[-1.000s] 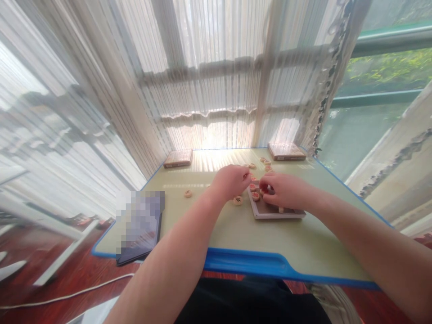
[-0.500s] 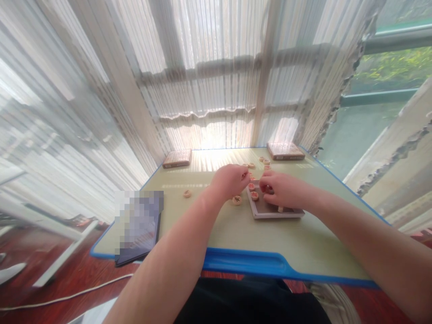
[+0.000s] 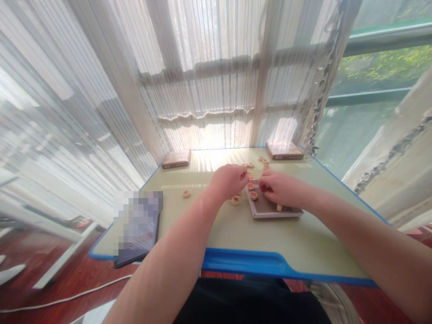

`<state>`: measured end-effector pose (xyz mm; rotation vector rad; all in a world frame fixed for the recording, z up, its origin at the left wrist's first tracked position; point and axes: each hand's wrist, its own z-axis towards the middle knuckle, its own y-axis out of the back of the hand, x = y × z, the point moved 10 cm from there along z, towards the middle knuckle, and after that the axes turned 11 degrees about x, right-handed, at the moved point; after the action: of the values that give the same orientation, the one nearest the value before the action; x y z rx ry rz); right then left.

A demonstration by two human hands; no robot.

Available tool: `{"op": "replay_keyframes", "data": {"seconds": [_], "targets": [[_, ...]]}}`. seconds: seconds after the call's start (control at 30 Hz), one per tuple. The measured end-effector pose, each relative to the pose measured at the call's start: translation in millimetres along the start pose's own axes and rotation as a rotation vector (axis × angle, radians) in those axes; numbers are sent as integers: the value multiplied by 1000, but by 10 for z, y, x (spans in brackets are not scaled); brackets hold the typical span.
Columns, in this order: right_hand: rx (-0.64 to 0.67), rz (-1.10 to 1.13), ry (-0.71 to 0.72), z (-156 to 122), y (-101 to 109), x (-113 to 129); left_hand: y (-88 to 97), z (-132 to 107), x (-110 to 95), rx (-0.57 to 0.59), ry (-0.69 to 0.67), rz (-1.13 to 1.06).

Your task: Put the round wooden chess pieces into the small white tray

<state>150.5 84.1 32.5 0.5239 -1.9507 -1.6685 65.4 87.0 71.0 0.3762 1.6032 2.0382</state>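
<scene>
Discs point(image 3: 236, 200) beside tray point(image 3: 278, 215), boxes point(image 3: 285, 150) behind

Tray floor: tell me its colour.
The tray floor is dull brown, seen best in the head view.

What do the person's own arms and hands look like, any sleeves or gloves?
The left hand and right hand are gloveless; no watch or bracelet shows. Both forearms are sleeveless where visible. Dark clothing covers the lap.
</scene>
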Motion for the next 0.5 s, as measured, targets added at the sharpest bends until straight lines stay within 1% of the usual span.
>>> {"op": "replay_keyframes", "data": {"seconds": [0.5], "targets": [[13,-32,33,-7,10,86,-30,-2,-19,24,3,46]]}}
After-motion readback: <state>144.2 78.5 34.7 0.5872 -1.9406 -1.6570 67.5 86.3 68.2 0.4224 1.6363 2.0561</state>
